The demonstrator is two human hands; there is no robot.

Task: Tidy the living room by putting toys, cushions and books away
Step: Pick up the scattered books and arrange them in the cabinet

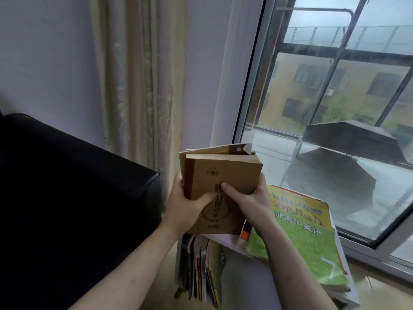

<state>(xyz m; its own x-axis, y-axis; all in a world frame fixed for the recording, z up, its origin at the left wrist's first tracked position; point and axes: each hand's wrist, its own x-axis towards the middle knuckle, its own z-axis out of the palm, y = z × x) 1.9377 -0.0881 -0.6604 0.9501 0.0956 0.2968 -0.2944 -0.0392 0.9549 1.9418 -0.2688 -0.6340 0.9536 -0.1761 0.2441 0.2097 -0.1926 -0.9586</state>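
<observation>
Held up in both hands, in front of the curtain (143, 86) and the window (330, 108): a brown book (225, 175), with a second, yellowish book (214, 149) behind it, its top corner bent over. Gripped on the spine side by the left hand (185, 204), thumb pressed flat on the front cover, fingers hidden behind. Clamped on the opposite edge by the right hand (248, 198), thumb lying across the cover close to the left thumb, fingers curled round the back. Both books raised clear above the white shelf unit (223, 239), touching nothing but the hands. Lying flat on the shelf unit's top, toward its right edge by the window: a green English textbook (306, 238), topmost of a small stack, with an orange-edged book (244, 233) peeking out at the stack's left side, just under the right wrist. Standing upright in the compartment below the top's left end: a row of thin books (201, 269), spines and edges packed close. To the left, well apart from the shelf's top: a black sofa arm (78, 186). Bare forearms reaching in from the bottom edge.
</observation>
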